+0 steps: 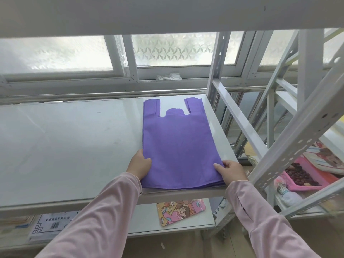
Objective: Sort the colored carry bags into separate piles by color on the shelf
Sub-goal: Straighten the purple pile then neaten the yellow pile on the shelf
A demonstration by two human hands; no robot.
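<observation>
A flat pile of purple carry bags (pixel 176 142) lies on the right end of the grey metal shelf (pixel 70 146), handles pointing toward the window. My left hand (pixel 139 165) grips the pile's near left corner, thumb on top of the fabric. My right hand (pixel 231 172) grips the near right corner, thumb pressed on the top bag and fingers under the edge. No bags of another color are in view.
A shelf upright (pixel 216 66) and a slanted white brace (pixel 240 120) stand just right of the pile. The lower shelf holds a cartoon-printed pad (pixel 180 211) and paper packs (pixel 50 226). A pink tray (pixel 307 175) of dark beads sits on the neighbouring rack at right.
</observation>
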